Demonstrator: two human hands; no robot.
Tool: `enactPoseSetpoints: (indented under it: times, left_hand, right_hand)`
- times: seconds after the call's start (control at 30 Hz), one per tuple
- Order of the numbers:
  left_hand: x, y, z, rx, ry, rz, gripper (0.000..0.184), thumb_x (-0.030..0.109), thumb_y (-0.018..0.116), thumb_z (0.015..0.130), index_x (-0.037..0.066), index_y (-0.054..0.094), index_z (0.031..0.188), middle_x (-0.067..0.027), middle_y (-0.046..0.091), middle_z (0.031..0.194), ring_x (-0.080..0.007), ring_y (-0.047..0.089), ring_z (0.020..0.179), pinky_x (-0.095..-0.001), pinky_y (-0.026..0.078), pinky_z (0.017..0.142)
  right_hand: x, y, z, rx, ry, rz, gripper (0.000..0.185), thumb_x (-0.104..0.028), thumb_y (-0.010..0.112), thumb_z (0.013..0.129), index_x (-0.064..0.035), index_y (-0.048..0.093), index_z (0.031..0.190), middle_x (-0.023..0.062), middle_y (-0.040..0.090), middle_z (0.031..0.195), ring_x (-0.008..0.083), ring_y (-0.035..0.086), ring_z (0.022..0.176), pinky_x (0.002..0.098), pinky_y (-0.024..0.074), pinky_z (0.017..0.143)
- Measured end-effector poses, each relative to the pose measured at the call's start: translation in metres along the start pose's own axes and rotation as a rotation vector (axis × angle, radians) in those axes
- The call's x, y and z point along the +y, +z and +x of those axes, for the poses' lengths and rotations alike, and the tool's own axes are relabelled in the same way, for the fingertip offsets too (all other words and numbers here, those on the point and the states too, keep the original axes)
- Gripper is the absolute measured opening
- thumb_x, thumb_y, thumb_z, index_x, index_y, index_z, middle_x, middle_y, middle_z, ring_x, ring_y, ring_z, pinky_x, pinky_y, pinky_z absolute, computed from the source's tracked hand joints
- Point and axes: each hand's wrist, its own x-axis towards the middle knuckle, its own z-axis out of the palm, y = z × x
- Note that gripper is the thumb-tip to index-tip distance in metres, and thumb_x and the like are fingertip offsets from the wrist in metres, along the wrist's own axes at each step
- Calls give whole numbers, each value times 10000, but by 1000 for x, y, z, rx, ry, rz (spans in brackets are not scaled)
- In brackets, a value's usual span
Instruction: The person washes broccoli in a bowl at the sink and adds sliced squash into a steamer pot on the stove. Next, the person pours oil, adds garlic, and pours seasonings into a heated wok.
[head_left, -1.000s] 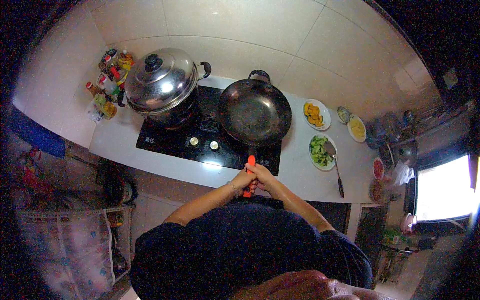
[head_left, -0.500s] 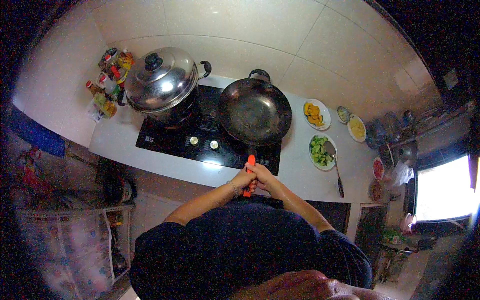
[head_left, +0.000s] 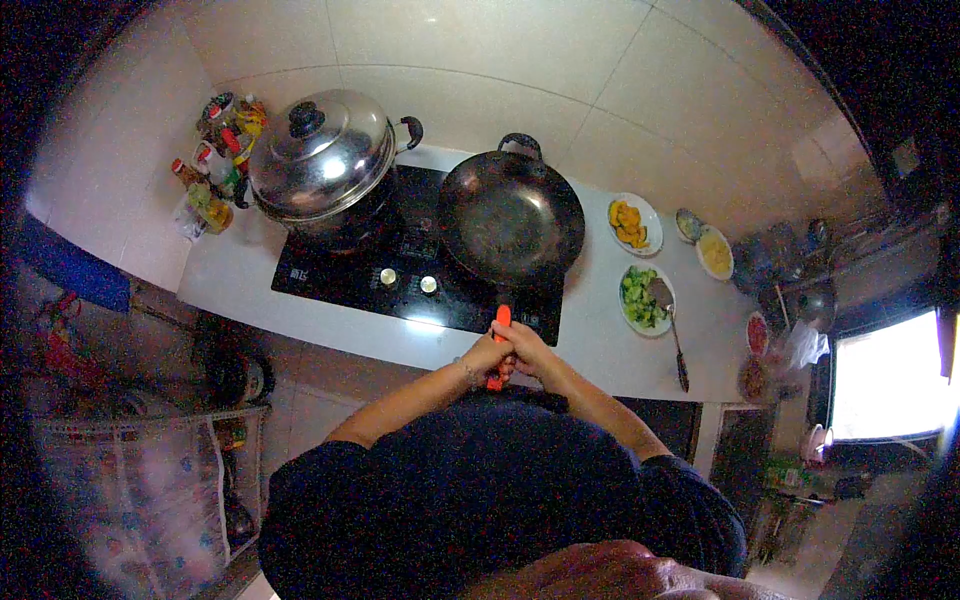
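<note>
A dark wok (head_left: 511,218) rests on the right side of the black cooktop (head_left: 340,290), with its orange handle (head_left: 503,316) pointing toward my body. Both of my hands are closed around that handle: my left hand (head_left: 485,358) from the left, my right hand (head_left: 530,352) from the right, touching each other. The inside of the wok shows no food. A large lidded steel pot (head_left: 325,170) stands on the cooktop to the left of the wok.
Right of the cooktop are a plate of orange pieces (head_left: 630,224), a plate of green pieces (head_left: 640,300) with a spatula (head_left: 680,358) on it, and a plate of pale yellow pieces (head_left: 714,253). Bottles (head_left: 212,208) stand at the far left. A bright window (head_left: 890,385) is at right.
My hands keep their hold on the handle. The wok and hands appear very slightly higher in the view, with little other difference.
</note>
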Motion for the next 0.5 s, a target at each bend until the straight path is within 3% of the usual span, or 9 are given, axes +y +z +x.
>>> enactPoseSetpoints:
  times: [0.2, 0.33, 0.5]
  left_hand:
    - [-3, -2, 3, 27, -25, -19, 98, 130, 472, 791, 91, 402, 847, -34, 424, 533, -145, 428, 406, -300, 376, 372]
    - [3, 3, -5, 38, -5, 64, 128, 201, 493, 806, 98, 428, 766, -12, 427, 531, -139, 431, 423, -285, 370, 393]
    - [9, 4, -12, -17, -27, -9, 137, 183, 501, 801, 95, 426, 727, -24, 418, 515, -145, 426, 403, -299, 374, 386]
  right_hand:
    - [-3, -1, -1, -33, 20, 1, 323, -376, 526, 814, -55, 497, 841, 50, 499, 577, 163, 467, 368, 275, 383, 311]
    - [9, -11, 12, -39, -49, -27, 353, -399, 529, 805, -46, 524, 816, 60, 534, 609, 165, 493, 398, 291, 402, 336]
    - [28, -27, 35, 25, -139, -232, 417, -455, 534, 783, -42, 558, 737, 66, 577, 662, 149, 533, 464, 287, 422, 392]
